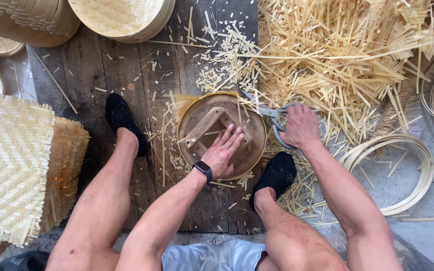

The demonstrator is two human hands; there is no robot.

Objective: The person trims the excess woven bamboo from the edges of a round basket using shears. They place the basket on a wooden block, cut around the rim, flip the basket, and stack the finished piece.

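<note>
Operator wears a black wristwatch [203,169] on the left wrist, black shoes [121,120], light grey-blue shorts [212,256]; arms and legs bare.

The left hand [223,150], a dark watch [203,169] on its wrist, lies flat with fingers spread on a round wooden form [197,128] at the centre of the plank floor [91,70]. At three o'clock from it the right hand [301,128] grips scissors [272,114], whose blades reach the form's rim at one o'clock. Bamboo offcuts [337,55] pile at one o'clock, woven mats [11,160] lie at nine, round woven lids [121,17] at eleven, and bent bamboo hoops [418,150] at four.
</note>
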